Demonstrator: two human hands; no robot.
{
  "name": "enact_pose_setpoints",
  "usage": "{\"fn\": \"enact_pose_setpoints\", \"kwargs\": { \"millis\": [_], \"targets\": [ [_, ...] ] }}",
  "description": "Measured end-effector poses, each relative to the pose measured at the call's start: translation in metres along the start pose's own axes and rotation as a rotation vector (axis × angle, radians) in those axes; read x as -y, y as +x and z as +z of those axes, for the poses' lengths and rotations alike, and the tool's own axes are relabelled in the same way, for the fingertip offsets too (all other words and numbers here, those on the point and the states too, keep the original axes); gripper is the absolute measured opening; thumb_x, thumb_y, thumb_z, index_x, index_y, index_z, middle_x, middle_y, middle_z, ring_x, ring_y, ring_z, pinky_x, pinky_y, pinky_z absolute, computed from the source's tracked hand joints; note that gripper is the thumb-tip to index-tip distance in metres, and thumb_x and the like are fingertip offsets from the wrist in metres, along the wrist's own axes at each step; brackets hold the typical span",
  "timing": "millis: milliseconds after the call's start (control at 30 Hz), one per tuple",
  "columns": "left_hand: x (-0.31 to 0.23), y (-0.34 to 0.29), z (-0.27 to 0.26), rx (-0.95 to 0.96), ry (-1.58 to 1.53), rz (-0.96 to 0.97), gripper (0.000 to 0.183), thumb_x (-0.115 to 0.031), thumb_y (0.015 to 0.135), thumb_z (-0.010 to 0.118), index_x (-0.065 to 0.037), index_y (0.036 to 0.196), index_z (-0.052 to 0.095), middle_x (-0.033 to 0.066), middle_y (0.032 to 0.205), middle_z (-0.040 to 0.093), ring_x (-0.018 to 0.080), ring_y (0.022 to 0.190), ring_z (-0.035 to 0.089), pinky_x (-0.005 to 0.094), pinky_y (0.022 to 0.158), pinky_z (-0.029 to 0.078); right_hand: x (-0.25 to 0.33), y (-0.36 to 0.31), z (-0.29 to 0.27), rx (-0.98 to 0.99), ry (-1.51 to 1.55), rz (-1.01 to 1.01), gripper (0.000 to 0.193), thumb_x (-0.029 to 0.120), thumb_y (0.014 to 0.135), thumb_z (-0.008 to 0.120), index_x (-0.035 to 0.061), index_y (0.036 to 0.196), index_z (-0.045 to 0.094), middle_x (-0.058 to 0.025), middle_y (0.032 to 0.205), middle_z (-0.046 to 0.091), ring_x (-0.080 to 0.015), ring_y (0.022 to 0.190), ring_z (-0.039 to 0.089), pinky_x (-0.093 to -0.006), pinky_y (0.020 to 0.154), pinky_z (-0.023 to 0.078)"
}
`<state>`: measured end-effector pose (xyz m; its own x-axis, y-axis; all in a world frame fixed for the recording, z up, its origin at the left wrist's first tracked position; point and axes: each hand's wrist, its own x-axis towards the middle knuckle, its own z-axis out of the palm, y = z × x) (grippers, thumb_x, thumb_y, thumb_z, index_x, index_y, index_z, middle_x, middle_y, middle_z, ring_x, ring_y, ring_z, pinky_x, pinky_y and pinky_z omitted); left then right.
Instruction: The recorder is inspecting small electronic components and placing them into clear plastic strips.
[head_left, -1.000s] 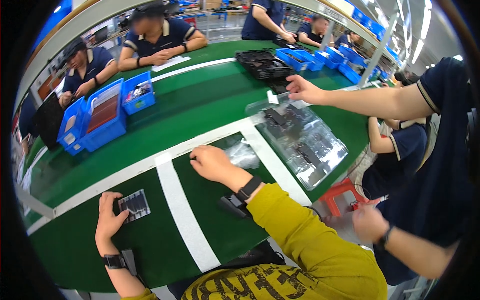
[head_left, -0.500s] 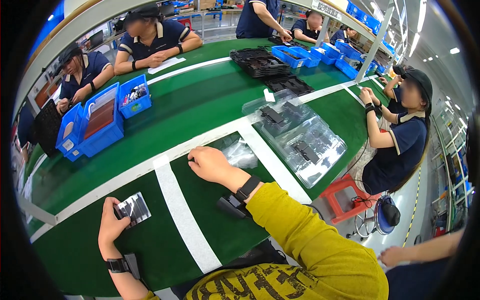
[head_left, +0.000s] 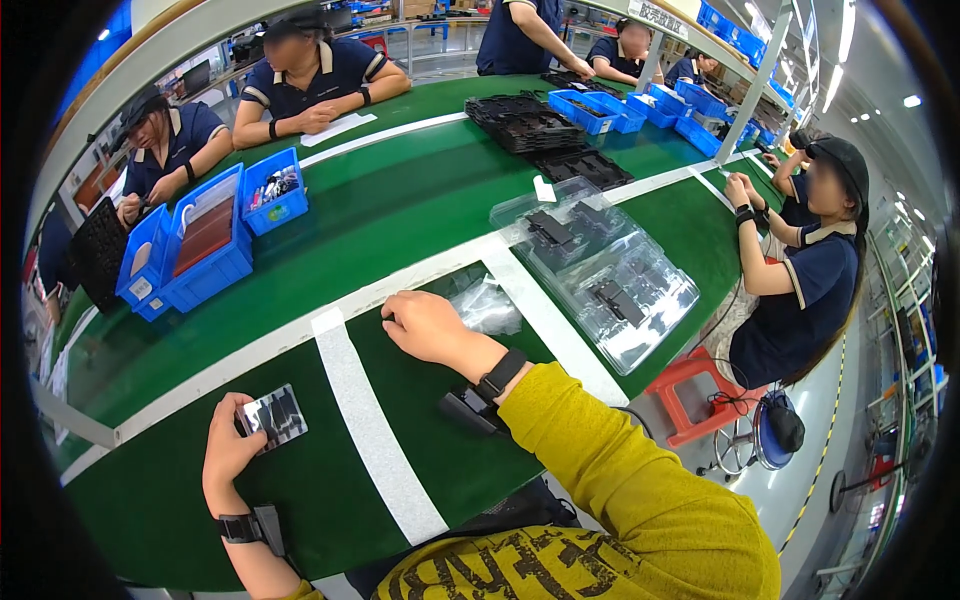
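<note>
My left hand holds a small shiny sheet with dark strips by its left edge, thumb on top. The sheet lies on or just over the green work surface, left of a white band. Right of that band, my right hand rests with fingers curled and closed; anything between its fingertips is hidden. Crumpled clear plastic film lies just beside it. Each wrist wears a black band, with a dark device next to it.
Clear plastic trays with black parts lie to the right. Blue bins stand far left, and black trays are stacked at the back. A co-worker sits at the right, near a red stool.
The whole view has shifted slightly. My left hand still holds the sheet, and my right hand stays closed beside the film.
</note>
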<state>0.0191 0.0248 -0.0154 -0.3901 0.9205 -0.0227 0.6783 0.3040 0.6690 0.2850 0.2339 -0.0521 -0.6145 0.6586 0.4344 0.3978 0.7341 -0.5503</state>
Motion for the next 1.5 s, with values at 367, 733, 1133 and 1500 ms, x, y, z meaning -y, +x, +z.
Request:
{"fn": "enact_pose_setpoints", "kwargs": {
  "millis": [367, 733, 1133, 1500],
  "targets": [
    [-0.003, -0.001, -0.001, 0.030, -0.288, 0.030, 0.036, 0.001, 0.058, 0.060, -0.003, 0.091, 0.048, 0.0000, 0.075, 0.050, 0.0095, 0.067, 0.047, 0.0234, 0.063, 0.038, -0.002, -0.002, 0.000, -0.011, -0.015, -0.024, 0.012, 0.013, 0.076, 0.059, 0.0035, 0.082, 0.057, -0.0105, 0.075, 0.058, -0.0291, 0.074, 0.058, -0.0385, 0.066, 0.046],
    [0.005, 0.005, 0.001, 0.070, -0.365, 0.000, 0.031, 0.005, 0.062, 0.060, -0.004, 0.090, 0.050, -0.0012, 0.077, 0.052, 0.0064, 0.069, 0.051, 0.0207, 0.060, 0.040, 0.005, -0.001, -0.003, -0.003, -0.012, -0.022, 0.012, 0.014, 0.074, 0.059, 0.0028, 0.078, 0.058, -0.0141, 0.079, 0.059, -0.0320, 0.079, 0.058, -0.0407, 0.070, 0.047],
    [0.012, 0.002, 0.013, -0.001, -0.369, 0.002, 0.034, 0.000, 0.060, 0.060, -0.004, 0.093, 0.051, 0.0007, 0.076, 0.052, 0.0083, 0.064, 0.050, 0.0234, 0.053, 0.043, -0.007, -0.005, 0.004, -0.070, -0.012, -0.030, 0.012, 0.013, 0.074, 0.059, 0.0030, 0.081, 0.059, -0.0091, 0.071, 0.057, -0.0272, 0.069, 0.058, -0.0370, 0.062, 0.046],
    [0.015, 0.003, 0.024, -0.193, -0.046, 0.312, 0.030, 0.000, 0.057, 0.051, -0.001, 0.087, 0.054, 0.0114, 0.089, 0.047, 0.0285, 0.091, 0.047, 0.0333, 0.082, 0.039, -0.010, -0.015, 0.009, -0.104, 0.095, -0.080, 0.015, 0.011, 0.073, 0.059, 0.0019, 0.085, 0.062, -0.0127, 0.081, 0.056, -0.0291, 0.077, 0.056, -0.0371, 0.067, 0.047]
  ]
}}
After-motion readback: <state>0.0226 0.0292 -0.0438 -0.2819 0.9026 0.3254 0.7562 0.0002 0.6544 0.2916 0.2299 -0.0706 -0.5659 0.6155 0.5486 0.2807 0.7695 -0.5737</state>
